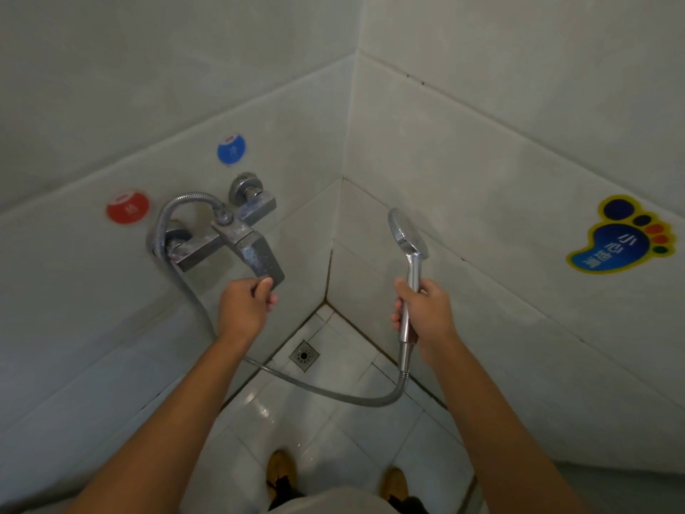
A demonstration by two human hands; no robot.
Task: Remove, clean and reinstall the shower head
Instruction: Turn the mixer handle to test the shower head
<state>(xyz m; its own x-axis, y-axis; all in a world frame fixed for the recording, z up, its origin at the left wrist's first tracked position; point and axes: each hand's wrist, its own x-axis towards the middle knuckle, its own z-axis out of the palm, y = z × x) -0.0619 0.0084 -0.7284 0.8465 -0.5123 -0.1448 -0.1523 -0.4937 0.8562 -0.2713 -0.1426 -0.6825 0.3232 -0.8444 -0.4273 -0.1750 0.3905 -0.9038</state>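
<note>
A chrome shower head (407, 231) stands upright on its handle, facing the right wall. My right hand (426, 309) is shut around that handle. A metal hose (326, 391) runs from the handle's bottom, curves low over the floor and loops up to the mixer tap (222, 231) on the left wall. My left hand (244, 306) pinches the tip of the tap's flat lever (263, 261) between thumb and fingers.
A tiled shower corner. A red round sticker (128, 208) and a blue one (231, 149) sit on the left wall above the tap. A foot-shaped sticker (622, 235) is on the right wall. A floor drain (304, 354) lies in the corner. My shoes (282, 473) stand on wet tiles.
</note>
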